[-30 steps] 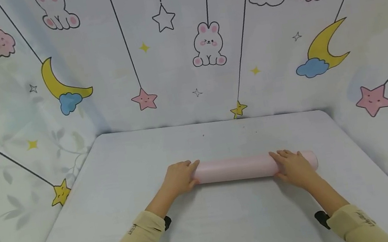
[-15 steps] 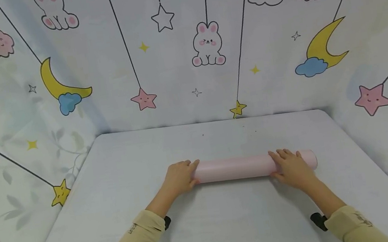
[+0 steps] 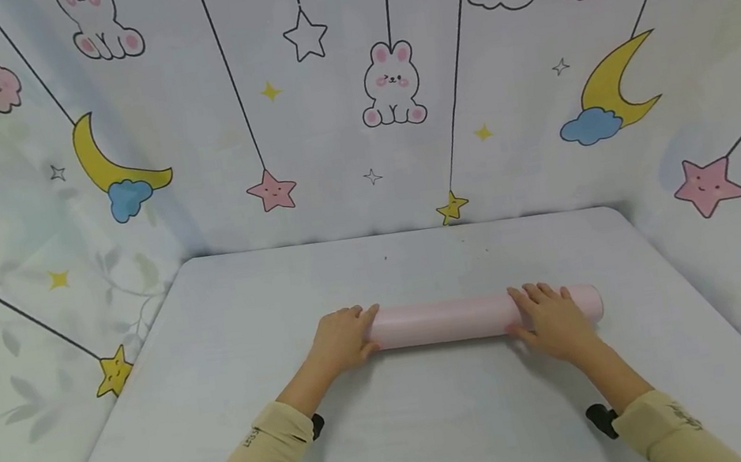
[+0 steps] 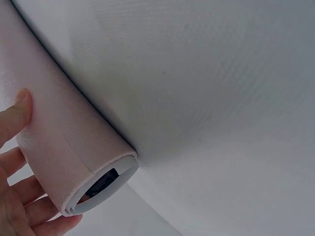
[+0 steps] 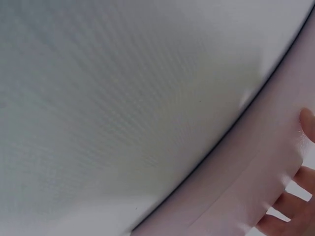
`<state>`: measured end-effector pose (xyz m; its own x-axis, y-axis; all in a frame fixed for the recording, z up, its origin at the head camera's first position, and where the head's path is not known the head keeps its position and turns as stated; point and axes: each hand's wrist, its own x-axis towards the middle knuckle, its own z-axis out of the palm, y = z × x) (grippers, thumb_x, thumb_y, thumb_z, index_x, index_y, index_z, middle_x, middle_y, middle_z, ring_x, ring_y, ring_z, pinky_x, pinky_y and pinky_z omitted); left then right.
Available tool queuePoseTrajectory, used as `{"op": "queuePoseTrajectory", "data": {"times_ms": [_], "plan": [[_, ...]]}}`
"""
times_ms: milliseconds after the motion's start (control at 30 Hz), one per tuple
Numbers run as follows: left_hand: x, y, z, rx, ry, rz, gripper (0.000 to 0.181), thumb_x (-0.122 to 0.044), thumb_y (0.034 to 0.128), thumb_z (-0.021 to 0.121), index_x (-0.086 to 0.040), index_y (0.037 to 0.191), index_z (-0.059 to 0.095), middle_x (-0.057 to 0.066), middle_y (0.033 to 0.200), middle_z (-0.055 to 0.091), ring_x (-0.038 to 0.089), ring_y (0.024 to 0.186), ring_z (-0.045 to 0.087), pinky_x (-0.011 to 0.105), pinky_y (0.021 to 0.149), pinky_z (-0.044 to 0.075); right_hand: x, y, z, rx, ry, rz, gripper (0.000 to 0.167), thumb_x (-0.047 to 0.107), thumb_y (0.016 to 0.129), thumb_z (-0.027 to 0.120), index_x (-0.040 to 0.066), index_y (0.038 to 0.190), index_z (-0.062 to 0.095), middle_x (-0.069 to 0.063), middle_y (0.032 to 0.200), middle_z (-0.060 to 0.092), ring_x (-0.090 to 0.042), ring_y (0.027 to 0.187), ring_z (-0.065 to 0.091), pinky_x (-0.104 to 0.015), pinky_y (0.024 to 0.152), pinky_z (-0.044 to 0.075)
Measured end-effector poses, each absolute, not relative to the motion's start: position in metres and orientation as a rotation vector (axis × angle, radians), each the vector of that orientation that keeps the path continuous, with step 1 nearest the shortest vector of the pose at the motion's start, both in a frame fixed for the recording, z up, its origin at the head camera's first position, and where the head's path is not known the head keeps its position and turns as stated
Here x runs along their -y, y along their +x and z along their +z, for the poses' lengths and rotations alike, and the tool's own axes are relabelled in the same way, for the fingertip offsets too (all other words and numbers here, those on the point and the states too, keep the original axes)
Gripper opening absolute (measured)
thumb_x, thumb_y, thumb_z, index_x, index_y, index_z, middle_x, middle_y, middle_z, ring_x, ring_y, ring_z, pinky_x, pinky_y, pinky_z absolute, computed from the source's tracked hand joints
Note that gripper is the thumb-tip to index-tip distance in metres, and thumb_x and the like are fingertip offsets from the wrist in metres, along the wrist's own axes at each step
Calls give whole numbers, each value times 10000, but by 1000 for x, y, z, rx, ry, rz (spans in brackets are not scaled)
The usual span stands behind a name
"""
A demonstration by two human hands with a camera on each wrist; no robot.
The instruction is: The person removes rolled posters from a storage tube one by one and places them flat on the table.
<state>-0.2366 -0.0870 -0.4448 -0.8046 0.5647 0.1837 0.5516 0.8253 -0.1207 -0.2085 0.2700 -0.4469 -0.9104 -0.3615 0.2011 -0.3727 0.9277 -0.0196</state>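
Note:
A pink sheet rolled into a tube (image 3: 443,321) lies crosswise on the white table. My left hand (image 3: 342,339) grips its left end, thumb on the near side and fingers round the far side. In the left wrist view the end of the roll (image 4: 64,123) shows white inner layers and something dark inside. Toward the right end, my right hand (image 3: 556,321) holds the roll with fingers spread over it and the thumb on the near side. The right wrist view shows those fingertips at the edge of the roll (image 5: 246,179).
The white table (image 3: 443,428) has rounded far corners and a few tiny dark specks near the back. Behind and at both sides stand white walls (image 3: 326,126) printed with stars, moons, rabbits and rainbows. Black wrist straps (image 3: 602,420) show at the sleeve cuffs.
My right hand has slid slightly left along the roll, baring more of its right end. The left hand keeps its place, and the head view has shifted a little.

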Motion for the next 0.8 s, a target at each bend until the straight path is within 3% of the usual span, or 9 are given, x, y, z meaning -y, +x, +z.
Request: {"op": "queuePoseTrajectory", "data": {"times_ms": [800], "plan": [[86,-234,-441,2813,-849,101,620,-486,787,651,-147,1290,520,79,1059,618,237,896,611,354,692,500,-233,-216,-455,2815,667,111,607,421,824,638,136,1332,468,-138,1240,523,-387,1119,465,-686,873,275]]}}
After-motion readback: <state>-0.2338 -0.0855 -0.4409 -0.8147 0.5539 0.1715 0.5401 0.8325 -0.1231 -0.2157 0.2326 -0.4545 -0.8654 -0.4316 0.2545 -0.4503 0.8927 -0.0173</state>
